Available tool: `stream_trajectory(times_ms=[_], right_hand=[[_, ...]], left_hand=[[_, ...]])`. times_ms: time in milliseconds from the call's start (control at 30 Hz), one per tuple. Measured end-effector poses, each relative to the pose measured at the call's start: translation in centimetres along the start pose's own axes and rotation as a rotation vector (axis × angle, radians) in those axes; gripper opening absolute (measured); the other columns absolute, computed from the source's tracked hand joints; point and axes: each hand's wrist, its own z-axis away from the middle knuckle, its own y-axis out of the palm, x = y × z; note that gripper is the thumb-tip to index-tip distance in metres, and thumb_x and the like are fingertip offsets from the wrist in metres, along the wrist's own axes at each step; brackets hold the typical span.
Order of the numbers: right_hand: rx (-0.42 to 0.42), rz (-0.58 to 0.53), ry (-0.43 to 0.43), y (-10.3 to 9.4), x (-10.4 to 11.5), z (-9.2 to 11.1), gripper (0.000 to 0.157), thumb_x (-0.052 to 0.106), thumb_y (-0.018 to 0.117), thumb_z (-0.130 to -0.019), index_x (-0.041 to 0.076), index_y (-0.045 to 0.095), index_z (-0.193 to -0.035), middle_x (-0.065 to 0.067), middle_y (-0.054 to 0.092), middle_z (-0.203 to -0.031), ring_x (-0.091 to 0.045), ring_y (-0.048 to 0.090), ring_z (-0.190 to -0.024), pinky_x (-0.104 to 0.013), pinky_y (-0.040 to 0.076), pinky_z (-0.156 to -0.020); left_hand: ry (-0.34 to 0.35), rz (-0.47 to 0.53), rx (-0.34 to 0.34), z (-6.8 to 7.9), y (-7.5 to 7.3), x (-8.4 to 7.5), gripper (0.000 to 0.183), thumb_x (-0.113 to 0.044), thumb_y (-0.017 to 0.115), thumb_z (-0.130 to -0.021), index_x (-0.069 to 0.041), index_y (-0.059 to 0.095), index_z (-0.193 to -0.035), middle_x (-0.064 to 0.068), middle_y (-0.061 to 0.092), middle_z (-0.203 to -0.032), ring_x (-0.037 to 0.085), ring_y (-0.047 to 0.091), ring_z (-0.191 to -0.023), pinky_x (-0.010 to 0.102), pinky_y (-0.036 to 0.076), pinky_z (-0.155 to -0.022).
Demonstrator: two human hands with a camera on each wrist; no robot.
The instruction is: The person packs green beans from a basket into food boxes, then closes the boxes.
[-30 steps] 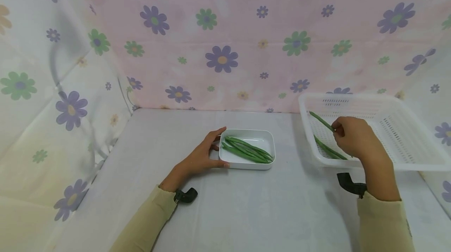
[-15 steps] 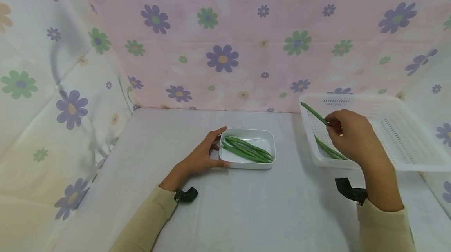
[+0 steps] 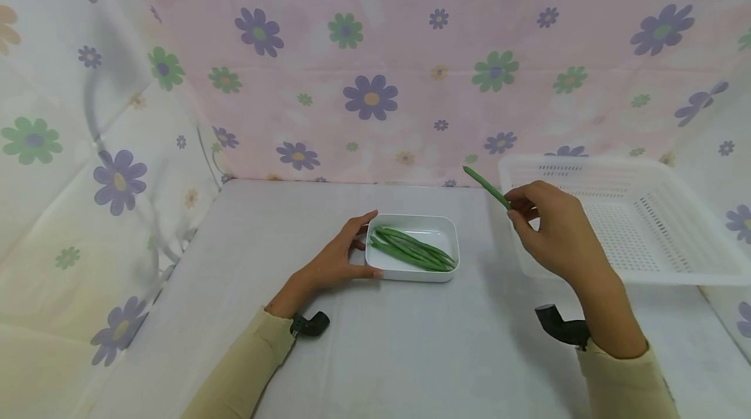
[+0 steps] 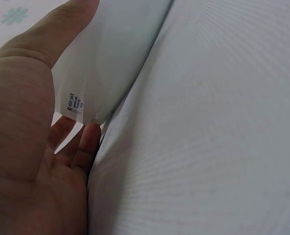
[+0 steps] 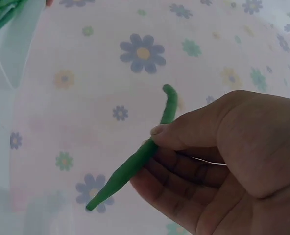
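Note:
My left hand [image 3: 331, 266] grips the left end of a small white rectangular dish [image 3: 440, 234], thumb at the near side and fingers round the far side. In the left wrist view the fingers sit low against the dish wall [image 4: 106, 54], which bears small dark print. Several green beans [image 3: 411, 249] lie in the dish, side by side. Between thumb and fingertips, my right hand [image 3: 551, 227] pinches a single green bean [image 5: 128, 169], held up in the air to the right of the dish. Its far end has a small hook in the right wrist view.
A white perforated plastic basket [image 3: 645, 262] stands at the right, its near left corner covered by my right hand and wrist. White cloth [image 3: 411, 347] covers the table. A pink flowered cloth [image 3: 411, 139] hangs behind, with white flowered cloth at the sides.
My right hand has risen from the basket and moved left with the green bean, now past the basket's left rim. The left hand and the dish stay put.

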Motion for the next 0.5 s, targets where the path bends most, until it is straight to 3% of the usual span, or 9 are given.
stream_trajectory(times_ms=[67, 167, 267, 500], right_hand=[[-0.012, -0.017, -0.001, 0.6, 0.4, -0.1, 0.025, -0.010, 0.076, -0.090, 0.001, 0.074, -0.113, -0.008, 0.072, -0.100, -0.023, 0.072, -0.087, -0.010, 0.052, -0.077], [-0.030, -0.040, -0.009, 1.5, 1.0, -0.3, 0.026, -0.011, 0.076, -0.090, 0.001, 0.073, -0.112, -0.007, 0.071, -0.101, -0.023, 0.072, -0.088, -0.027, 0.061, -0.077], [-0.041, -0.066, -0.031, 2.6, 1.4, -0.4, 0.026, -0.013, 0.076, -0.089, 0.000, 0.072, -0.112, -0.008, 0.071, -0.102, -0.023, 0.072, -0.088, -0.042, 0.063, -0.077], [-0.058, -0.117, -0.101, 5.4, 1.9, -0.5, 0.027, -0.012, 0.077, -0.089, 0.000, 0.072, -0.112, -0.007, 0.071, -0.103, -0.020, 0.071, -0.089, -0.039, 0.063, -0.078]], left_hand=[[0.005, 0.000, 0.001, 0.0, 0.0, 0.0, 0.121, -0.039, 0.096, -0.080, -0.026, 0.018, -0.172, 0.000, 0.039, -0.159, 0.019, 0.057, -0.126, 0.040, 0.049, -0.109], [0.004, 0.005, 0.004, 0.0, 0.0, 0.0, 0.121, -0.039, 0.096, -0.080, -0.027, 0.018, -0.172, 0.000, 0.038, -0.159, 0.019, 0.057, -0.126, 0.040, 0.049, -0.109], [0.001, 0.008, 0.006, 0.0, 0.0, 0.0, 0.120, -0.038, 0.096, -0.081, -0.028, 0.018, -0.171, 0.000, 0.038, -0.159, 0.018, 0.057, -0.125, 0.039, 0.049, -0.109], [0.002, 0.013, 0.005, 0.0, 0.0, -0.1, 0.119, -0.038, 0.096, -0.081, -0.031, 0.018, -0.171, 0.000, 0.038, -0.160, 0.018, 0.057, -0.125, 0.040, 0.049, -0.109]])
